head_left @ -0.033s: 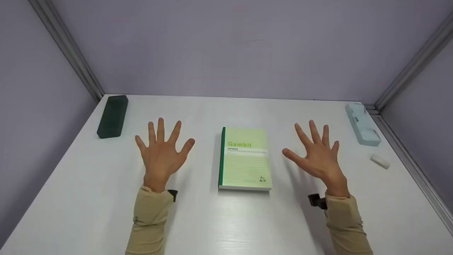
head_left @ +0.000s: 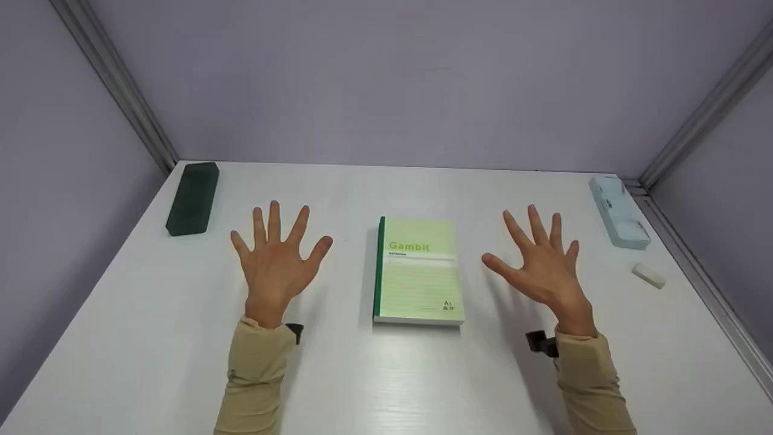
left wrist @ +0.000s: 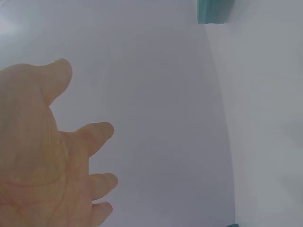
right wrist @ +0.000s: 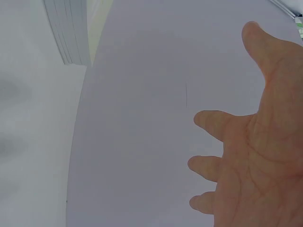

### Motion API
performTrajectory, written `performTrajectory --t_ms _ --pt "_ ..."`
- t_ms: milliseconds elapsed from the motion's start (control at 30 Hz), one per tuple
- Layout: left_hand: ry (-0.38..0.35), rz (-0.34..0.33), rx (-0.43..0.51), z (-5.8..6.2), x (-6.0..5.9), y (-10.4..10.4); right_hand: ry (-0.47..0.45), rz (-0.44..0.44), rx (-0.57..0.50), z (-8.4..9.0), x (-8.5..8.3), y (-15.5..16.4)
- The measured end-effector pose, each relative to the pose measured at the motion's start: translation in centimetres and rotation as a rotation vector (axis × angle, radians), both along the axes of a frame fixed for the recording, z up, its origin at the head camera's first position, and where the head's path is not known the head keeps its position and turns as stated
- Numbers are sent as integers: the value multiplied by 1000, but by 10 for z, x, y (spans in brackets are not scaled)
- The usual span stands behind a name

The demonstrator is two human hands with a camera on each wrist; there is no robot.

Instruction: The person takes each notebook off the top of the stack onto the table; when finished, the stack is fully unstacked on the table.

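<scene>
Hands first, from the head view: the left hand (head_left: pixel 276 261) and the right hand (head_left: pixel 543 264) both hover over the white table (head_left: pixel 121 338) with fingers spread wide and straight, holding nothing. Between them, apart from both, lies the closed pale-green paper notebook with a dark green spine (head_left: pixel 418 272), flat on the tabletop, cover up and squared to the near edge. As I judge it, nothing has begun: the notebook is shut and untouched, so any handling of it is all left to do. Far left, by the wall, sits a dark green oblong case (head_left: pixel 192 197); far right, a pale blue plastic oblong box (head_left: pixel 619 211), and just nearer than it a small white eraser-like block (head_left: pixel 648 275). Beige sleeves cover both forearms.

From the left wrist view, the left hand (left wrist: pixel 45 156) shows its palm, fingers straight and parted, with only bare table beyond; a teal-green corner (left wrist: pixel 214 12) shows at the top edge, and I cannot tell which thing it belongs to.

From the right wrist view, the right hand (right wrist: pixel 255 156) is likewise splayed and empty, and the notebook's stacked page edges (right wrist: pixel 71 33) show at the upper left, well clear of the fingers.

Against the earlier head frame nothing differs: hands, notebook and the other things sit in the same places.
</scene>
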State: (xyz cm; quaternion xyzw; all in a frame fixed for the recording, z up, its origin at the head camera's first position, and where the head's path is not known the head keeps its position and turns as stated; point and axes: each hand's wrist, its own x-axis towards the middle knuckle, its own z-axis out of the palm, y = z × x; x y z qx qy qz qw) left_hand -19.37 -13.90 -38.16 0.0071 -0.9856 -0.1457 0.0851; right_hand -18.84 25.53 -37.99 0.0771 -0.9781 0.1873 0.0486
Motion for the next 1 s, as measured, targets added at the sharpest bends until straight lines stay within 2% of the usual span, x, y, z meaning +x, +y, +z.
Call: performTrajectory --t_ms 267,367,467,567,667,733,867,1000 --pt "8 -6 7 -1 -1 1 11 -5 -9 0 0 2" --pt "13 -23 33 -1 -2 1 40 -7 -68 1 -2 1" --pt "68 -67 131 0 -3 4 111 -16 -211 1 -6 0" --pt "144 -139 347 -5 -4 13 145 -38 -449 -3 -12 -5" --pt "150 -205 567 -19 -9 28 58 -70 -706 -11 -19 -14" --pt "83 -214 681 -30 -13 39 -49 -90 -849 -20 -26 -22" --pt "-62 -173 760 -53 -21 56 -255 -103 -992 -41 -35 -39" --pt "-162 -153 808 -65 -24 66 -372 -124 -1029 -58 -41 -50"
